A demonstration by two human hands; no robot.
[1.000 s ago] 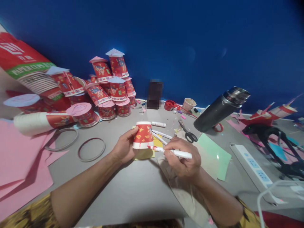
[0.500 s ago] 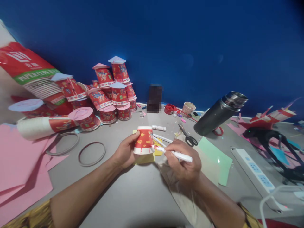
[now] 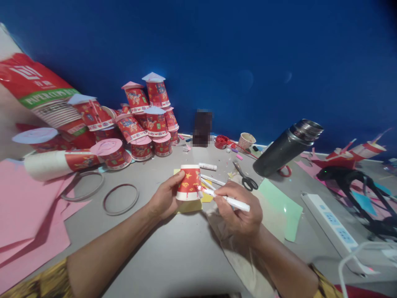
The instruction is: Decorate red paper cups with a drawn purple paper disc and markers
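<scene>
My left hand (image 3: 163,199) grips an upside-down red paper cup (image 3: 189,182) with yellow stars and a white rim, held just above a yellow paper sheet (image 3: 190,205). My right hand (image 3: 238,211) is closed on a white marker (image 3: 228,199), whose red tip touches the cup's right side near the rim. Two more white markers (image 3: 211,181) lie on the table just behind the cup.
A heap of decorated red cups (image 3: 145,120) with paper lids stands at the back left, with cup sleeves (image 3: 49,105) beside it. Pink paper (image 3: 27,207) and two rings (image 3: 120,199) lie left. Scissors (image 3: 246,179), a dark flask (image 3: 287,147), green paper (image 3: 281,203) and a power strip (image 3: 330,225) sit right.
The marker tip has moved from the cup's lower rim up onto its right side. The cup has turned slightly in my left hand. The view shifted a little.
</scene>
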